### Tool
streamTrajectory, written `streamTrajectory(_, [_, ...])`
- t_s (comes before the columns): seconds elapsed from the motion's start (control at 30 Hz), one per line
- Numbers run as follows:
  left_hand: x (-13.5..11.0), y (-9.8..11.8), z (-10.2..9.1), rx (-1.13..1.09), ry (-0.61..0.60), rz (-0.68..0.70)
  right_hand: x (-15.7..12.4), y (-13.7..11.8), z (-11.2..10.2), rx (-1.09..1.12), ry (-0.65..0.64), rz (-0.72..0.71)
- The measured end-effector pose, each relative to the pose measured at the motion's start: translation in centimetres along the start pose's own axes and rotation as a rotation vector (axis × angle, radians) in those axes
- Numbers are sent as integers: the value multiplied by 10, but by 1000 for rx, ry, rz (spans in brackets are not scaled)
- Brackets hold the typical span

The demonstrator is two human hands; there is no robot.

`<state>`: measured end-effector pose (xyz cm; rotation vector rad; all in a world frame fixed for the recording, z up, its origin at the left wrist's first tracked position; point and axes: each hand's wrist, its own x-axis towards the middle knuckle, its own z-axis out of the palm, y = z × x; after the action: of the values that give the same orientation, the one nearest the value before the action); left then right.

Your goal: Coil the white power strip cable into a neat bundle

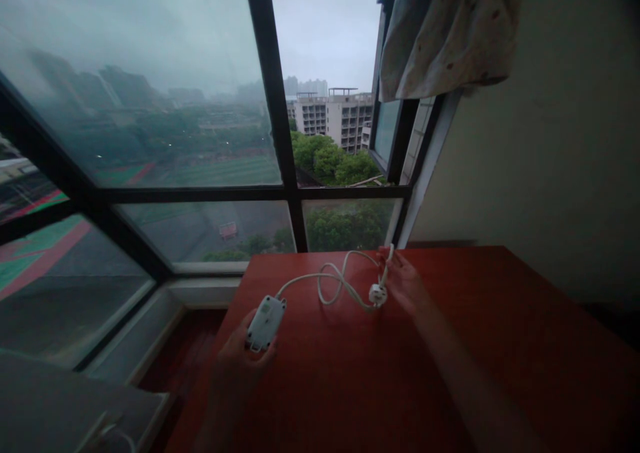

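I've got the white socket block [265,321] gripped in my left hand [239,360], at the worktop [350,386] near-left edge. Its cord [330,281] runs up-right to my right hand [406,281], fingers pinched on it just above the plug [377,295]. Long axis: left-near to right-far, btwn both hands.
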<state>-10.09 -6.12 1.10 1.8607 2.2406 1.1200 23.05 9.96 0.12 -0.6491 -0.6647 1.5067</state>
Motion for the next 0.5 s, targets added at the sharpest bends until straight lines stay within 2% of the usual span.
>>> streamTrajectory(0.13, [-2,3,-3,-23,21,56,-8,21,18,-224,-38,21])
streamTrajectory(0.27, [-2,6,-8,-64,28,67,-11,34,25,-501,-147,-10])
streamTrajectory(0.37, [-2,9,-11,-127,24,24,-10,41,24,-615,-212,-51])
streamTrajectory(0.5, [-2,9,-11,-246,47,-89,-10,40,20,-764,-187,-103])
